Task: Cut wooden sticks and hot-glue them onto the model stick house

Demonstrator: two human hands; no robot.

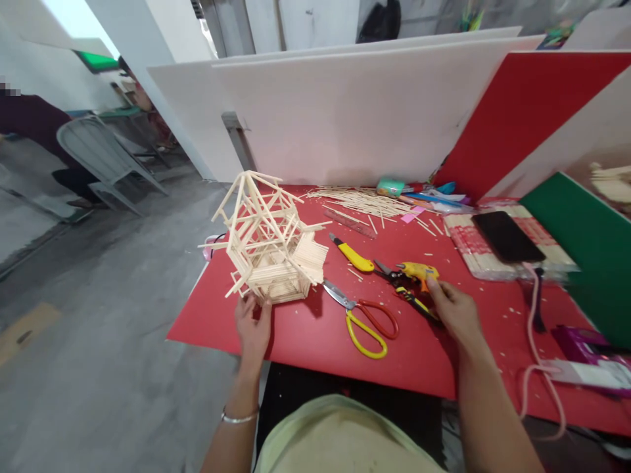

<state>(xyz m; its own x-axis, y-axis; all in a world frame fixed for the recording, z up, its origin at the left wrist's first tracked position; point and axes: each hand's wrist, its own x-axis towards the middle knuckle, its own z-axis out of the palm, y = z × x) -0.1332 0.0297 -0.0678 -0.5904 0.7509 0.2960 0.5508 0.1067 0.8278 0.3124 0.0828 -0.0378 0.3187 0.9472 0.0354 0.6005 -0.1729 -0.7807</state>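
A house-like model of thin wooden sticks (276, 279) stands at the left of the red tabletop. My left hand (253, 326) grips its lower front edge, with some fingertips hidden by the model. My right hand (456, 312) is closed on a small yellow glue gun (421, 271), its nozzle pointing left. Just under the glue gun lie black-and-yellow pruning shears (414, 301). A yellow utility knife (355, 257) rests left of them. Between my hands are scissors (349, 303) with one red and one yellow handle loop.
Loose sticks (365, 200) lie at the back beside a ruler (349, 223). A phone (509, 236) with a pink cable rests on packs of sticks (466, 246). White boards (335, 118) stand behind the table. A chair (106, 154) and a seated person are at far left.
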